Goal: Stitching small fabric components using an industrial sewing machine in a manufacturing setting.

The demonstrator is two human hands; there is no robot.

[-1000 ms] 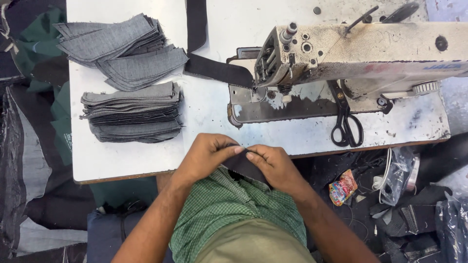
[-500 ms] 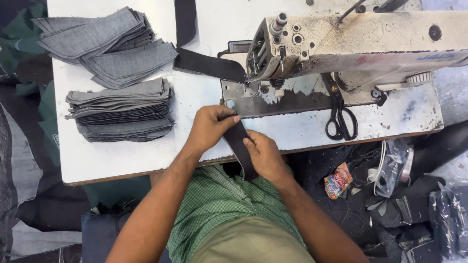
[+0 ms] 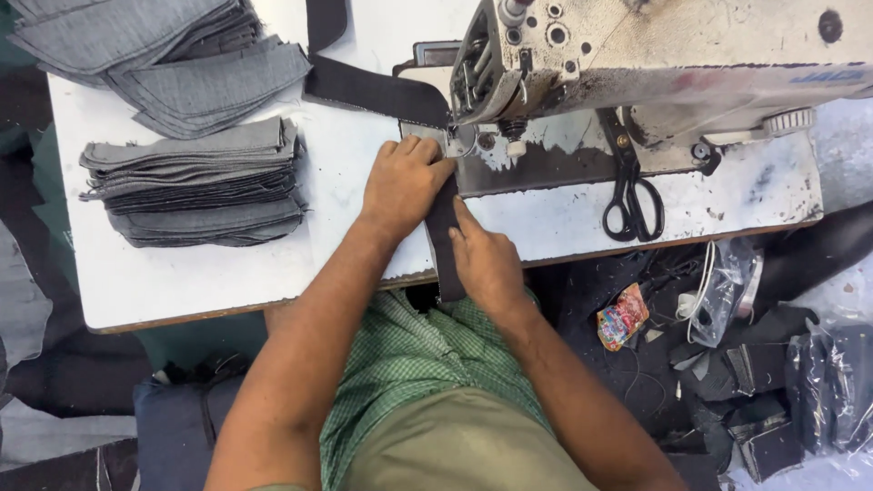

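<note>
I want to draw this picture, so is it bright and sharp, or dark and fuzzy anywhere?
Head view: even, bright light on the white worktable, with only soft shadows beside the stack of grey fabric pieces; both hands, left and right, and the dark fabric strip look sharp; the floor clutter at lower right is dimmer.

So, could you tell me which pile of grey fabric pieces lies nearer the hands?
The neat flat stack, beside the left hand; the fanned pile lies farther back.
</note>
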